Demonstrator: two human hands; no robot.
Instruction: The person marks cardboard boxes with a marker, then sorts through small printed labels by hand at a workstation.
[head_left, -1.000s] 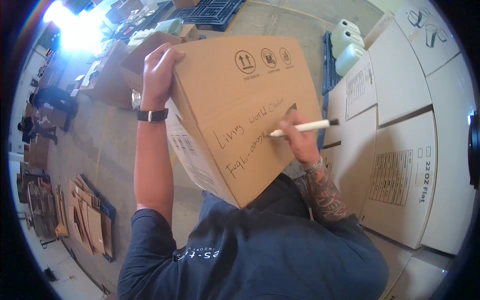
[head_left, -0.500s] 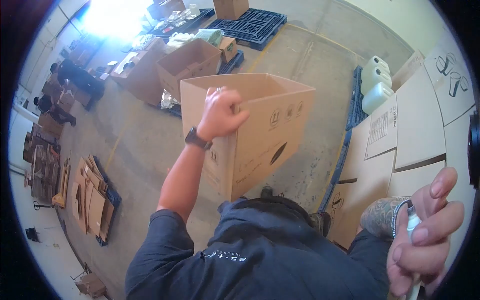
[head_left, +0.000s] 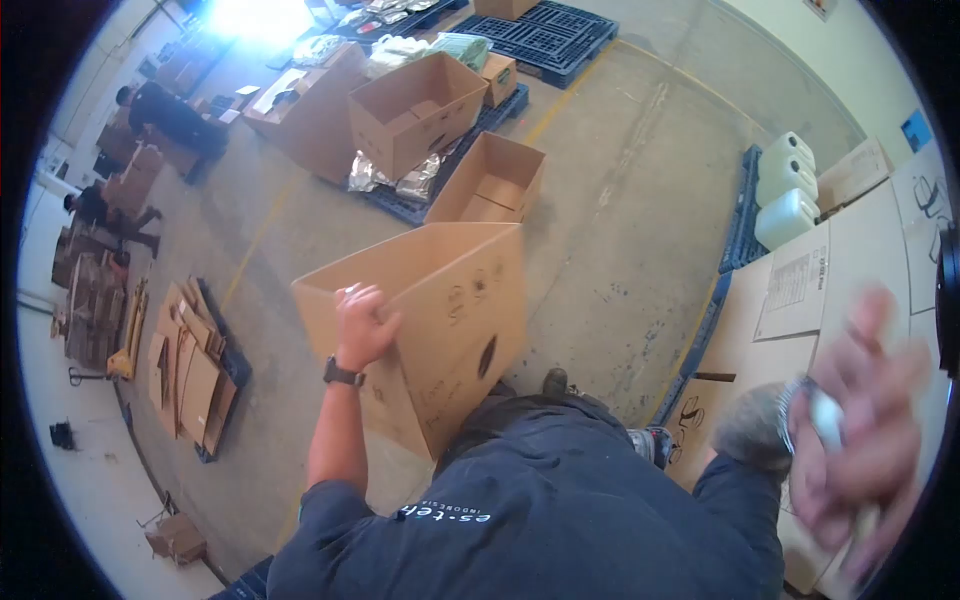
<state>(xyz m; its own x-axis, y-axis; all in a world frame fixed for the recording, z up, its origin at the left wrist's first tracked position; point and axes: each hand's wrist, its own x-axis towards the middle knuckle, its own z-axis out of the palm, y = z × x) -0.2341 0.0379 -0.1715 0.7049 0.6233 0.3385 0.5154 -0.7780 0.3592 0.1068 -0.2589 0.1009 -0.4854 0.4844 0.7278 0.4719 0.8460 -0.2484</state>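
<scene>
Cardboard box [head_left: 460,335] is held by the left hand [head_left: 364,327].

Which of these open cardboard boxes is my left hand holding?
The box nearest you, with blurred dark markings on its side: your left hand grips its upper edge. Neither of your hands touches the open boxes farther off.

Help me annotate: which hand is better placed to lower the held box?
Probably the left hand, gripping the box by its rim; the right hand, well away, holds a white marker.
</scene>
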